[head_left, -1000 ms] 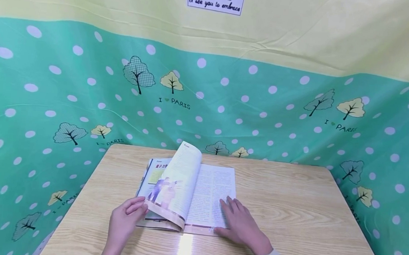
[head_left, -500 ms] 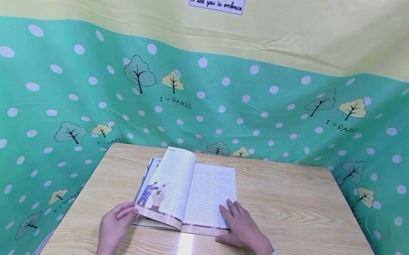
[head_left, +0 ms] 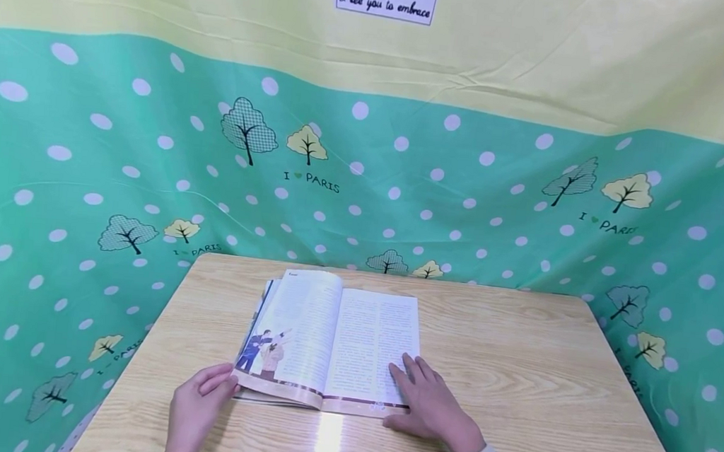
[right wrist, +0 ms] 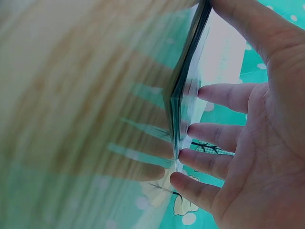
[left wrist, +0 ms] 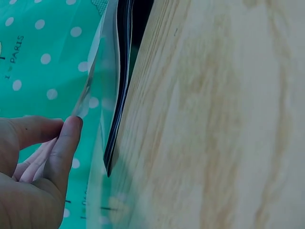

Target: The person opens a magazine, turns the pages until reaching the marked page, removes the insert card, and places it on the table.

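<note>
An open magazine (head_left: 362,346) lies on the wooden table, its right page full of printed text. The left page (head_left: 303,328), with a drawing of two people at its lower corner, is slightly raised off the pages beneath. My left hand (head_left: 200,401) pinches that page's lower outer corner between thumb and finger; the left wrist view shows the page edge (left wrist: 88,88) in the pinch, apart from the stack below. My right hand (head_left: 431,405) rests on the right page's lower outer edge. In the right wrist view its fingers (right wrist: 209,164) are spread and touch the magazine's edge (right wrist: 183,90).
The pale wooden table (head_left: 516,380) extends on both sides of the magazine. A green and yellow printed cloth (head_left: 397,186) hangs behind it and along both sides. A bright light reflection lies on the table below the magazine.
My left hand has moved left and slightly down with the page corner, and the page has swung over to the left and lowered. My right hand has barely moved.
</note>
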Available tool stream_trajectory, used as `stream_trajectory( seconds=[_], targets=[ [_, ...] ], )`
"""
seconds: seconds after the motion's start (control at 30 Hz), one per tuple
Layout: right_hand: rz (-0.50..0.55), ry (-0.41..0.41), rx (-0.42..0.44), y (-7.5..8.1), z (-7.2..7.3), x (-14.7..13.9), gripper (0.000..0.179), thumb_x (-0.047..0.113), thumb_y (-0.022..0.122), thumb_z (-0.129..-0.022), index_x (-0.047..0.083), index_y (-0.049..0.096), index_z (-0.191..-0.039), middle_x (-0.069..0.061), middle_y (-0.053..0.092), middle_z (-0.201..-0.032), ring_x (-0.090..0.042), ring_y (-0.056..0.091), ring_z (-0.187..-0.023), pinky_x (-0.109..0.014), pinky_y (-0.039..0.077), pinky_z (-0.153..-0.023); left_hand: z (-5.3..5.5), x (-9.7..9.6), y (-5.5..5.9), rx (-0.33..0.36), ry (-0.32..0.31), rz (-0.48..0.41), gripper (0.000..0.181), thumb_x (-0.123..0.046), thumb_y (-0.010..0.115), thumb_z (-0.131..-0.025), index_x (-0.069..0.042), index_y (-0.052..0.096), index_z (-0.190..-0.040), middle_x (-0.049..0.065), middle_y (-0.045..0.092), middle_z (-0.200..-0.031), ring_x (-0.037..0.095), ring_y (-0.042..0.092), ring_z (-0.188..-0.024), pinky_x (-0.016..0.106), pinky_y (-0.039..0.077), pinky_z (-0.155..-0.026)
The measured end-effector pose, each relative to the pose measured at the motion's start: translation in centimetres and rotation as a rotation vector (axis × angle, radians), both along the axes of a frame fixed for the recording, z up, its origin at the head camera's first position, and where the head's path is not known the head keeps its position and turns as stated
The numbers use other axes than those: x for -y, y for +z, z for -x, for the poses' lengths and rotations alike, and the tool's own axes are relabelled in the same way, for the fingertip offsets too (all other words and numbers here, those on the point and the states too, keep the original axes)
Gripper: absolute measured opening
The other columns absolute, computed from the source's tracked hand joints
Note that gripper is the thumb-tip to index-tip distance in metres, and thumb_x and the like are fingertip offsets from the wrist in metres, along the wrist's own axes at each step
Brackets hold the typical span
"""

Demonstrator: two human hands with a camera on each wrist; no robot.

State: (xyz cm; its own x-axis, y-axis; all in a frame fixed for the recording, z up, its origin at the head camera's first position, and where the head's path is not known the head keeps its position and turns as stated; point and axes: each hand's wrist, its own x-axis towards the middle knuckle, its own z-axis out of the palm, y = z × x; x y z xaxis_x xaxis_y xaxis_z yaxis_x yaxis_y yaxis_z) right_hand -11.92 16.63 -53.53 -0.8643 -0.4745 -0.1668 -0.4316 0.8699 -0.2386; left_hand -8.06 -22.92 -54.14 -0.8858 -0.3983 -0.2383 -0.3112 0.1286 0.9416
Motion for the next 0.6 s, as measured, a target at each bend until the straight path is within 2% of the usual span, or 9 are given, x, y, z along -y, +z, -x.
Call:
stream_trajectory(
  seconds=[0.23,0.6],
  targets=[
    [-0.003,0.004,-0.001,0.02,-0.04,0.00,0.097,0.068,0.068,-0.082,0.008,0.040,-0.153,-0.023,0.030,-0.157,-0.046,0.028,-0.142,-0.061,0.033,-0.113,-0.07,0.30,-0.51,0.033,0.008,0.036,0.040,-0.011,0.070,-0.093,0.004,0.060,-0.129,0.018,0.072,-0.111,0.015,0.073,-0.085,0.023,0.061,-0.077],
    [0.017,0.017,0.000,-0.20,0.20,-0.30,0.092,0.067,0.066,-0.085,0.009,0.042,-0.152,-0.021,0.032,-0.157,-0.045,0.028,-0.142,-0.062,0.031,-0.114,-0.39,0.41,-0.84,0.040,0.019,0.027,0.039,-0.007,0.069,-0.092,0.008,0.060,-0.127,0.021,0.072,-0.109,0.015,0.073,-0.082,0.023,0.061,-0.075]
  ],
)
